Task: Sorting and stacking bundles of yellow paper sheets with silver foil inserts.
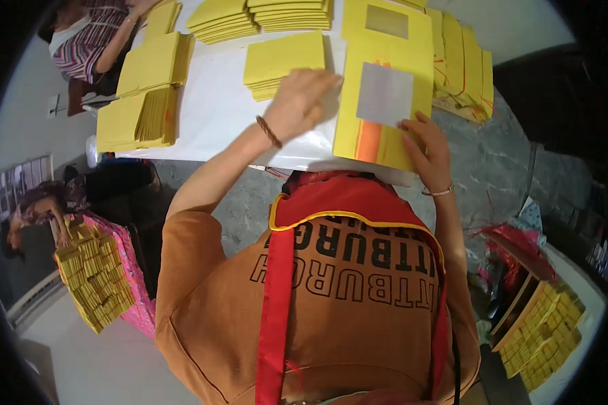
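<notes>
A yellow paper sheet (348,128) with a silver-grey rectangle (385,93) and an orange band (369,140) lies on top of more yellow paper at the table's near right. My right hand (429,148) rests on the lower right edge of this sheet, thumb and fingers apart. Just left of the sheet is my left hand (297,104), its fingers curled and a little blurred; what they may hold is hidden. Behind my left hand sits a small stack of yellow paper (284,57), partly covered by it.
Yellow paper stacks stand along the white-covered table's (209,88) left side, far edge (290,13) and right (463,61). One person (91,44) sits at the far left; another (47,202) is beside a pile of yellow bundles (94,277). More bundles (540,331) lie at lower right.
</notes>
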Demonstrator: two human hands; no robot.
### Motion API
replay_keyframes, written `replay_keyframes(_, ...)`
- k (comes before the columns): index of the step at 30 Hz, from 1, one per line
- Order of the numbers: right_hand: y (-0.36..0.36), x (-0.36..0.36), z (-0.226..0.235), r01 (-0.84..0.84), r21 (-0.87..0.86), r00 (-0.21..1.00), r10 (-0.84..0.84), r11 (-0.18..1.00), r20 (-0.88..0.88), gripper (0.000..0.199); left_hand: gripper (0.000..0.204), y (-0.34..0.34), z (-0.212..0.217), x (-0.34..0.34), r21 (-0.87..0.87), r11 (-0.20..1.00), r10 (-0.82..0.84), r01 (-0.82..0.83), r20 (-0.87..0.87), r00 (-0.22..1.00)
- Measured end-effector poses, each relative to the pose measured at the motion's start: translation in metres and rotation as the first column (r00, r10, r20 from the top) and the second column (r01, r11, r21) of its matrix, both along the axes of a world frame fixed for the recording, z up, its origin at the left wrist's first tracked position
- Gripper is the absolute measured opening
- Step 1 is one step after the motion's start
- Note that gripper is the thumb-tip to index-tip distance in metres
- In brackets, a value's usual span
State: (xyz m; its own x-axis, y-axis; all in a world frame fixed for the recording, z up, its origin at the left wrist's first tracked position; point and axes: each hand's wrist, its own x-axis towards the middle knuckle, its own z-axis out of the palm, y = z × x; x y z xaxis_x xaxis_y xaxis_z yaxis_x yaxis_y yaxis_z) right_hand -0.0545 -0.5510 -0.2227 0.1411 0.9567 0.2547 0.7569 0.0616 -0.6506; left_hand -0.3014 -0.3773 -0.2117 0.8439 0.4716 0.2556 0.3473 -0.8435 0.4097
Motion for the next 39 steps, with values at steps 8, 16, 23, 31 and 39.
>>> replay_keyframes(8, 0.002, 0.001, 0.001, -0.02, -0.003, 0.977, 0.019, 1.0, -0.21, 0.021, 0.034, -0.061, 0.021, 0.023, 0.019, 0.958, -0.286, 0.286, -0.004, 0.958)
replay_keyframes(16, -0.002, 0.009, -0.007, -0.016, -0.048, 0.834, -0.014, 0.999, -0.551, 0.035, 0.013, -0.043, 0.021, 0.034, -0.284, 0.895, -0.333, 0.345, 0.089, 0.939)
replay_keyframes(23, -0.002, 0.007, -0.008, -0.012, -0.094, 0.727, -0.055, 0.996, -0.685, 0.041, 0.016, -0.032, 0.027, 0.034, -0.366, 0.852, -0.365, 0.374, 0.099, 0.926)
replay_keyframes(31, -0.003, 0.009, -0.008, -0.052, -0.097, 0.651, -0.04, 0.994, -0.758, 0.043, 0.014, -0.029, 0.023, 0.032, -0.36, 0.86, -0.361, 0.361, 0.067, 0.93)
replay_keyframes(39, -0.012, 0.015, -0.01, -0.179, 0.016, 0.924, 0.173, 0.984, -0.34, 0.033, 0.014, -0.038, 0.013, 0.028, -0.36, 0.882, -0.288, 0.304, 0.099, 0.952)
